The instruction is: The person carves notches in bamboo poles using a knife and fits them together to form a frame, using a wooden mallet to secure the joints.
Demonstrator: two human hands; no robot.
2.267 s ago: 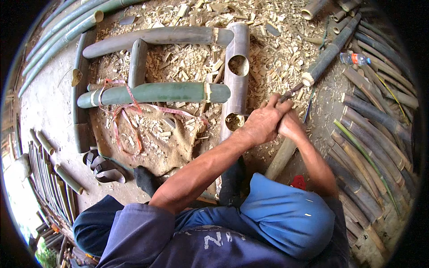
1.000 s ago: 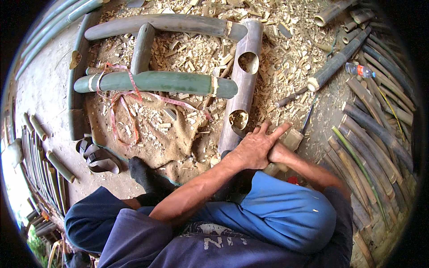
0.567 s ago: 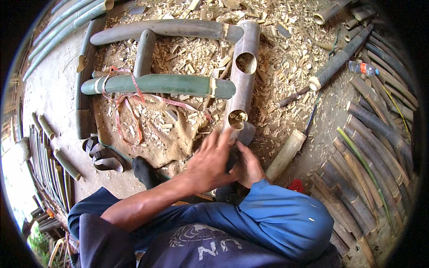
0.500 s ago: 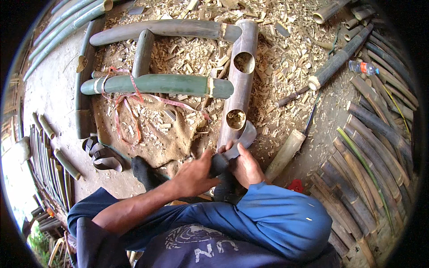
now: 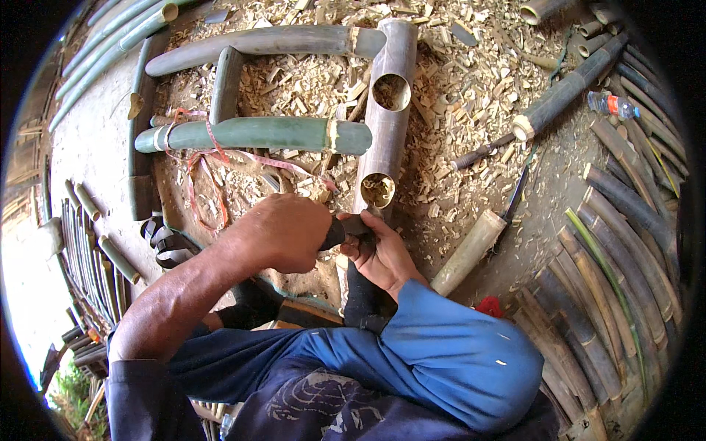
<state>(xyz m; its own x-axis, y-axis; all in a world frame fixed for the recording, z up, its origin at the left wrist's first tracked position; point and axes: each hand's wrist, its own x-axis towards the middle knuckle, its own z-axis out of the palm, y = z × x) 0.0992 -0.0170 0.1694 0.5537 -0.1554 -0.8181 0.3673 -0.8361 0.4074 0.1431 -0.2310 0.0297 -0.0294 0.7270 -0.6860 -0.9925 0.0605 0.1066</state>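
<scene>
My left hand (image 5: 287,231) is closed around the dark handle of a broad-bladed knife (image 5: 334,232), held above my feet. My right hand (image 5: 388,259), half-curled, grips the knife's dark front part between thumb and fingers. Hardly any of the metal blade shows from this angle. Just beyond my hands lies a thick bamboo post (image 5: 382,147) with two round holes cut in its side. A green bamboo rail (image 5: 254,136) and a grey one (image 5: 265,42) run from the left toward this post.
Wood chips (image 5: 448,117) cover the ground around the frame. A pink measuring tape (image 5: 283,163) lies over the green rail. To the right are a pale bamboo-handled tool (image 5: 471,250), a dark bamboo pole (image 5: 566,92), a plastic bottle (image 5: 612,105) and stacked bamboo lengths (image 5: 588,323).
My left hand has moved up and forward with the knife's handle. The blade, plainly visible before beside the post, has turned and hardly shows now. My right hand has shifted slightly left.
</scene>
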